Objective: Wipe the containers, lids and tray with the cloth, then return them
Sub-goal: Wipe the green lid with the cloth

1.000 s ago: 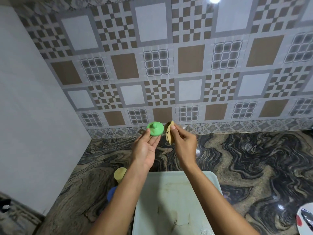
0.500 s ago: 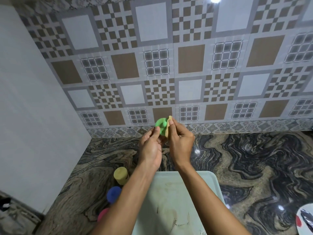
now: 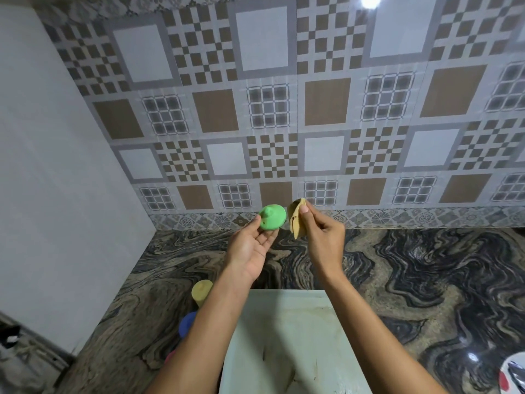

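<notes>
Back wall (image 3: 326,103): patchwork tiles in brown, white, checker and grid squares, grey frames. Floral border strip (image 3: 397,217) along wall base. Left wall (image 3: 56,166) plain, pale, meets tiles at corner. Bench (image 3: 426,274): glossy marble, black-tan swirls. Bright light glare (image 3: 369,0) on top tile, small glints on bench.

Scene being lit evenly, moderately bright, cool grey cast. Lamp glare (image 3: 369,0) being reflected as white spot at top of glossy tiled wall (image 3: 326,100); smaller highlight (image 3: 472,356) being thrown on polished bench (image 3: 426,265) at lower right. Shadows being cast soft and faint. Pale tray (image 3: 289,317) being rendered flat, low in contrast. Straight tile lines being bent outward by wide-angle lens, strongest toward edges. Tile pattern being rendered slightly soft; lower corners being smeared, out of focus.
</notes>
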